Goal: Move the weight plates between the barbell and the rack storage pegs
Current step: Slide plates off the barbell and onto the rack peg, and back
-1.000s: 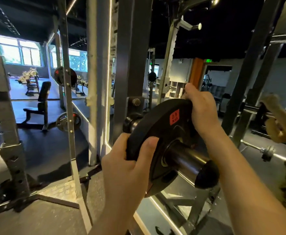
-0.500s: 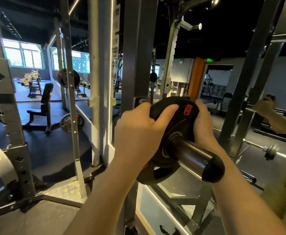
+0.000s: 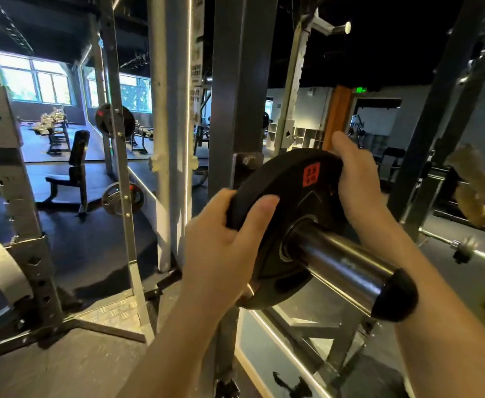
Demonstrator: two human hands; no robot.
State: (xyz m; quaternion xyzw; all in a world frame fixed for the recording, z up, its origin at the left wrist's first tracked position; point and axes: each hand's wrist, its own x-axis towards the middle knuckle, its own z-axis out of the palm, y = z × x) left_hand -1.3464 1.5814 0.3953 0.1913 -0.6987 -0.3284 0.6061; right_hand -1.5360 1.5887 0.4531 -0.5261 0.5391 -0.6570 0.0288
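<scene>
Steel upright (image 3: 237, 90): dark rack post, the biggest thing near the hands; the peg juts from it toward the camera.
Peg (image 3: 341, 265): polished chrome tube with a black end cap (image 3: 395, 295); much of its length shows bare in front of the plate.
Plate (image 3: 290, 214): black rubber disc with a red label, threaded on the peg. It sat nearer the cap a second ago, then close in by the post; now it is a little way out and tilted.
Left hand (image 3: 221, 248): grips the plate's lower left rim, thumb across the front face, fingers curled behind; half a second ago it lay higher on the rim.
Right hand (image 3: 353, 179): holds the upper right rim, fingers wrapped over the edge.
Meaning: the plate looks stored on the peg, so this transfer seems nearly done; whether it is fully seated against the post cannot be told.
</scene>
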